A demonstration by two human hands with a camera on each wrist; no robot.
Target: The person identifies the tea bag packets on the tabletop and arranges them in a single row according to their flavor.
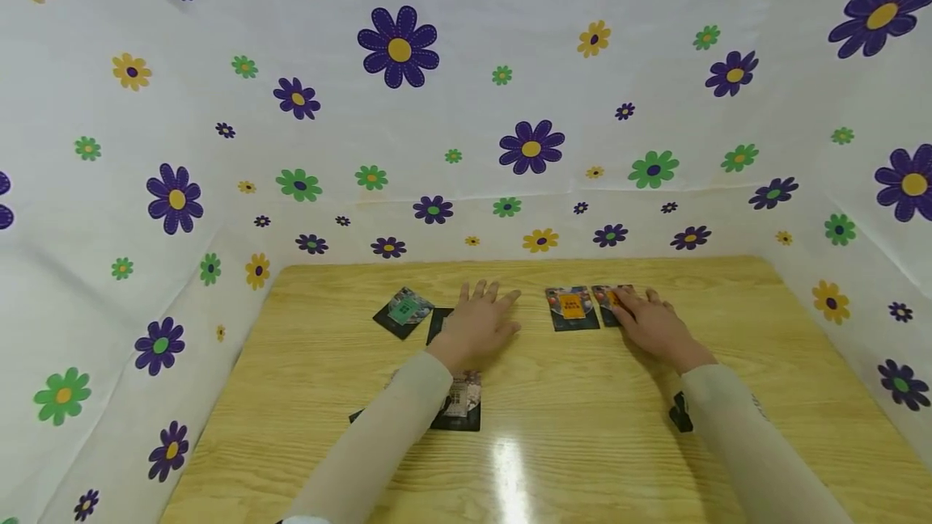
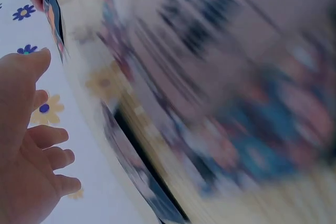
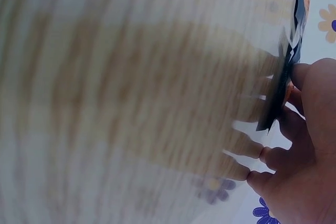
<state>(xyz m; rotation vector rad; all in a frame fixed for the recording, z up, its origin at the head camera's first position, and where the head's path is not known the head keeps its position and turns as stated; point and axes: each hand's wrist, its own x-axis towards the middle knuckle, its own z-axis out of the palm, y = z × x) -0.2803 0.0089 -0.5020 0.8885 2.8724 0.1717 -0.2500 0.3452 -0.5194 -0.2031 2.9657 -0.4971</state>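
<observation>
Several flat square packets, dark with printed labels, lie on the wooden table. My left hand [image 1: 476, 330], fingers spread, is over a dark packet [image 1: 438, 322] that it partly hides. In the left wrist view that hand [image 2: 31, 145] holds nothing. My right hand [image 1: 655, 327] touches an orange-labelled packet [image 1: 607, 306], covering its right side. The right wrist view shows the thumb and fingers of that hand [image 3: 294, 140] against the packet [image 3: 278, 93], with other fingertips on the table. Beside it lies another orange-labelled packet [image 1: 573, 309].
A green-labelled packet [image 1: 404, 312] lies turned at the left. A grey-labelled packet [image 1: 463, 403] is partly under my left forearm, and a dark corner [image 1: 357, 415] shows beyond it. A dark item [image 1: 680, 413] sits by my right sleeve. Flower-printed cloth [image 1: 466, 103] walls the table.
</observation>
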